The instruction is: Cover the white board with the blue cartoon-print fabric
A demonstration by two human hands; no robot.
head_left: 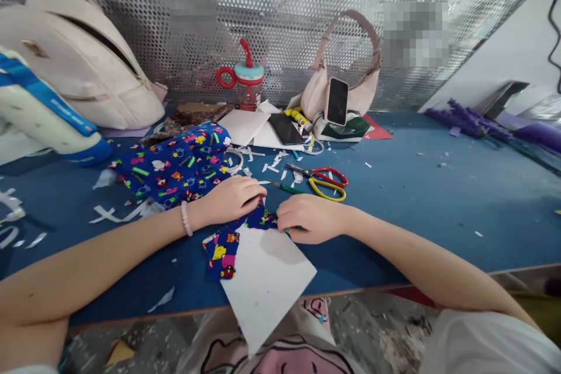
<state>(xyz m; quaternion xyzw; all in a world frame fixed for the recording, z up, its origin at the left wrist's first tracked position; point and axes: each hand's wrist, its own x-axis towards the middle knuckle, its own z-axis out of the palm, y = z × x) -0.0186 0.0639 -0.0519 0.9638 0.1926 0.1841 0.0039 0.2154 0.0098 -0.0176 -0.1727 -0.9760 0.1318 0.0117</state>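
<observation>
A white card [269, 280] lies at the front edge of the table and juts out over it, with printed blue fabric [223, 254] along its upper left side. My left hand [232, 198], a pink bead bracelet on its wrist, is closed at the top of this fabric. On the card's upper right edge, my right hand [307, 218] has its fingers curled together at the fabric; a small teal bit shows under them. What each hand's fingertips pinch is hard to make out. Beyond my hands lie scissors [319, 178] with red and yellow handles.
A larger printed blue cloth [175, 166] lies left of centre among paper scraps. Behind stand a white backpack [87, 64], a red-handled cup [249, 85], a phone [337, 101] against a small bag [368, 90], and a black phone [284, 128]. Purple flowers [468, 120] lie right.
</observation>
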